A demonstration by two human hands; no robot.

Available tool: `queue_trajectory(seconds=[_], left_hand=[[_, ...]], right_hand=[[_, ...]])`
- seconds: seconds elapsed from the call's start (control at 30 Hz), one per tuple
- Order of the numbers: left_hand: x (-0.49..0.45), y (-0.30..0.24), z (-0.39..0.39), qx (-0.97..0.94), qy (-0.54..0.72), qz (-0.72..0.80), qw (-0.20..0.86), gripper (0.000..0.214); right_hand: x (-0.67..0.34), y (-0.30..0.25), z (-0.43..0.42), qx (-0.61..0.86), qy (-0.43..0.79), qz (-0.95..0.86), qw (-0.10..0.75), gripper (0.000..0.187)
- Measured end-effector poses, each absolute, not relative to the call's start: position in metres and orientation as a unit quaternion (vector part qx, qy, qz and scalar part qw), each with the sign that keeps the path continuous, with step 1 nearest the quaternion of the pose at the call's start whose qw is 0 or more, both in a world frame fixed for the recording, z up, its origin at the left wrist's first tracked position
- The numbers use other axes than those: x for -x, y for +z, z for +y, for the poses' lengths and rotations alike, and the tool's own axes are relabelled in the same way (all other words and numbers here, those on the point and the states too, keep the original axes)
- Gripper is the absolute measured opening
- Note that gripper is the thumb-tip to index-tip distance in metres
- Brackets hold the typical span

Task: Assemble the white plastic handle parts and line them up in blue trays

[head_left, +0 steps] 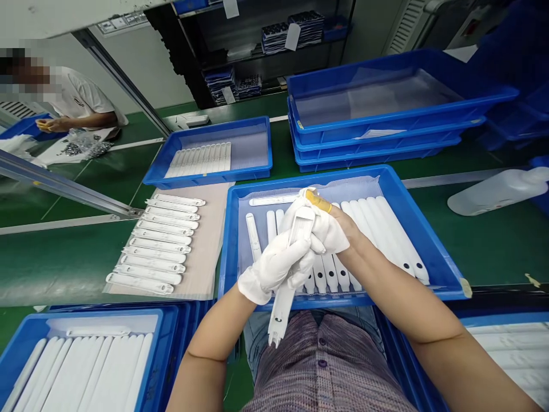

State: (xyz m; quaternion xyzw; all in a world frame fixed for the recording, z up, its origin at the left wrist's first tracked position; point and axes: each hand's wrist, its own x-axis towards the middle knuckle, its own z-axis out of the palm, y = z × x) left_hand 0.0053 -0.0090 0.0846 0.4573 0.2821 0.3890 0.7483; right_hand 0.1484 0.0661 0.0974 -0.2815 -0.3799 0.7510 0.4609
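Observation:
In front of my body I hold a long white plastic strip [283, 303], tilted, with its notched end pointing down toward me. My left hand [274, 263], in a white glove, is closed around the strip's middle. At the upper end is my right hand [328, 226], also in white, with yellow covering on a finger; it is closed around the strip there, its fingers partly hidden. Below both hands lies a blue tray [429, 243] lined with pale sheet. White strips [377, 229] rest side by side in it, several with a dark round spot near the lower end.
Left of the tray, several strips [156, 240] lie in a row on a pale sheet [206, 257]. Behind are another blue tray [257, 170] and stacked trays [386, 129]. A white bottle [493, 193] lies right. A filled tray [156, 343] sits lower left. A person [81, 97] works far left.

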Motion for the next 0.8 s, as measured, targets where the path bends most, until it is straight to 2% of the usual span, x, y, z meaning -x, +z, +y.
queue_trajectory(seconds=[0.13, 0.27, 0.37, 0.43, 0.6, 0.7, 0.8], left_hand=[[-0.005, 0.085, -0.008, -0.460, 0.399, 0.283, 0.741, 0.036], [-0.007, 0.086, -0.009, -0.471, 0.380, 0.346, 0.717, 0.039], [-0.012, 0.082, -0.011, -0.483, 0.380, 0.388, 0.687, 0.042], [-0.016, 0.078, -0.011, -0.483, 0.393, 0.374, 0.687, 0.042], [-0.017, 0.075, -0.011, -0.459, 0.413, 0.301, 0.727, 0.040], [-0.014, 0.076, -0.011, -0.457, 0.408, 0.298, 0.732, 0.043], [-0.015, 0.079, -0.012, -0.475, 0.384, 0.352, 0.709, 0.050]], right_hand=[[-0.153, 0.100, 0.062, 0.268, 0.741, -0.372, 0.491, 0.055], [-0.156, 0.104, 0.051, 0.295, 0.597, -0.500, 0.554, 0.050], [-0.153, 0.104, 0.048, 0.335, 0.515, -0.507, 0.604, 0.052], [-0.150, 0.103, 0.049, 0.346, 0.560, -0.452, 0.602, 0.056], [-0.151, 0.103, 0.050, 0.325, 0.718, -0.346, 0.509, 0.058], [-0.157, 0.105, 0.046, 0.317, 0.687, -0.394, 0.521, 0.053], [-0.156, 0.103, 0.042, 0.313, 0.575, -0.498, 0.569, 0.049]])
